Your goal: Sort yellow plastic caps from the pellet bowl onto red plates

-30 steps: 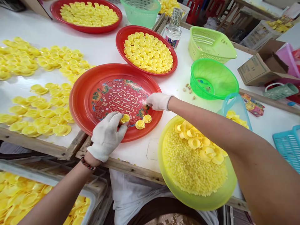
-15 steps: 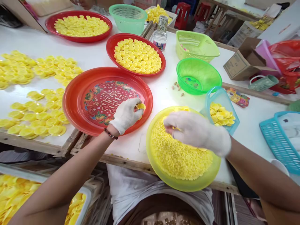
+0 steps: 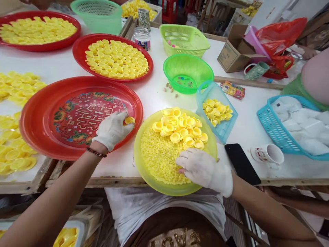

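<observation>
My left hand (image 3: 111,129), in a white glove with bare fingertips, pinches a small yellow plastic cup (image 3: 130,120) above the right side of a large red tray (image 3: 42,133) with a printed floral middle. My right hand (image 3: 202,168), gloved the same way, is down at the yellow pellets (image 3: 159,157) in a round yellow basin (image 3: 140,171). Its fingers are curled, and whatever sits between them is hidden. More shallow yellow cups (image 3: 177,125) lie heaped on the pellets at the basin's far side.
A blue scoop (image 3: 223,128) holding yellow pieces, a green bowl (image 3: 189,65), a black phone (image 3: 241,164) and a white mug (image 3: 273,153) surround the basin. Behind stands a red tray (image 3: 78,51) filled with yellow cups. Loose yellow discs (image 3: 14,151) lie at left. Another person's hand (image 3: 307,51) shows far right.
My right hand has moved down from above the basin's far side to the pellets near its right rim. My left hand still holds a yellow cup over the tray. The view has shifted right.
</observation>
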A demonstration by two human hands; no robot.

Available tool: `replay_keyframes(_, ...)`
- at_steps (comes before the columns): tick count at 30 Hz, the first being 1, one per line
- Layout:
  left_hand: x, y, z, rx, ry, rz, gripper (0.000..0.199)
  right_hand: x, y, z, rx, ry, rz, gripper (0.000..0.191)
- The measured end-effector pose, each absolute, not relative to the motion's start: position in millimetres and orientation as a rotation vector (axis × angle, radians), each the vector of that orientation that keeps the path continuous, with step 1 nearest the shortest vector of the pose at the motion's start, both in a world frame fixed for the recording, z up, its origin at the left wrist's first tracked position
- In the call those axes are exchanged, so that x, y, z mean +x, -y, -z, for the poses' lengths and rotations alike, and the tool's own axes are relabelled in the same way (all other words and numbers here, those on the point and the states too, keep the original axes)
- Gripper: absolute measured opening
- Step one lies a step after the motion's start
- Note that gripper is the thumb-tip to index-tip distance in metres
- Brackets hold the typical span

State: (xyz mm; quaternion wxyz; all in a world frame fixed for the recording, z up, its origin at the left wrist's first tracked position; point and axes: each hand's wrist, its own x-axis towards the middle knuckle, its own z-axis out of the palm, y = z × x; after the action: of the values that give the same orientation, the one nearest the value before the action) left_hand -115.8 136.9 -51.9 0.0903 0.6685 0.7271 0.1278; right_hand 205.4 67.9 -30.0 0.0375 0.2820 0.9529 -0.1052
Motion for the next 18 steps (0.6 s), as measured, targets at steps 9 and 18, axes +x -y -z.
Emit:
replay_keyframes(9,-7,-63,31,2.369,-1.626,-0.731,0.019,186,-96,17,1.214,-2.996,-0.285,0.014)
replay_keyframes(18,-14,-39,45,2.033,-1.465,-0.967,0.034,199,-70,24,1.182,-3.343,0.407,0.03)
